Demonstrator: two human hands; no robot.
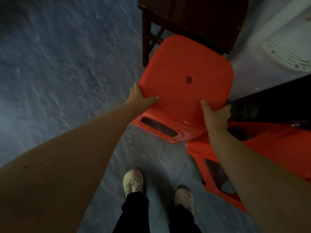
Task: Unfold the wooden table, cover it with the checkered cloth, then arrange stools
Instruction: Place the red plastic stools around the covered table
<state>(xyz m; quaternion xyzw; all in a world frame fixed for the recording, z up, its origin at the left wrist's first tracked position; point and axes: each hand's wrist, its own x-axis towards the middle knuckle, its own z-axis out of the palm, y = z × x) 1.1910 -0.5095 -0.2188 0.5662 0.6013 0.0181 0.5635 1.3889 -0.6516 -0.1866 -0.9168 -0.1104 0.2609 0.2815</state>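
A red plastic stool [185,68] with a small round hole in its square seat is held in front of me, its seat tilted toward me. My left hand [141,96] grips the seat's left near corner, thumb on top. My right hand [217,115] grips the right near corner, thumb on the seat. A second red stool [262,147] lies lower right, partly behind my right forearm. A dark wooden piece of furniture [193,19] with legs stands just beyond the held stool. No checkered cloth is in view.
Grey-blue tiled floor [58,64] spreads to the left. A white appliance with vents [286,52] stands at the upper right, a dark object [269,105] below it. My feet in pale clogs [133,182] stand at the bottom centre.
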